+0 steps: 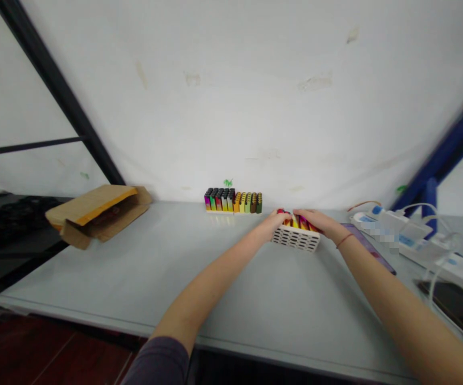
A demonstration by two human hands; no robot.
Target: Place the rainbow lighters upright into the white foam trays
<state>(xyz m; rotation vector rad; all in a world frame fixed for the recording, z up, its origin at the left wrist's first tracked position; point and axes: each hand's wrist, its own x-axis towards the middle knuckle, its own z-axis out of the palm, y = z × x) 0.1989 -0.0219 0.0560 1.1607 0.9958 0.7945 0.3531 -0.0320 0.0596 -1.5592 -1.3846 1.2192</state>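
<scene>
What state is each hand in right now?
Left hand: at left end of white basket; grip unclear.
Right hand: at right end, against the lighters; grip unclear.

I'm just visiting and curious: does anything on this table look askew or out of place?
The brown paper bag at the left end of the table lies on its side, mouth gaping and creased, unlike the tidy upright rows of lighters by the wall. I see nothing spilled.

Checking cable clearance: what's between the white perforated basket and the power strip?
In the head view, a flat purple-faced device lies there, and the right forearm crosses that stretch.
</scene>
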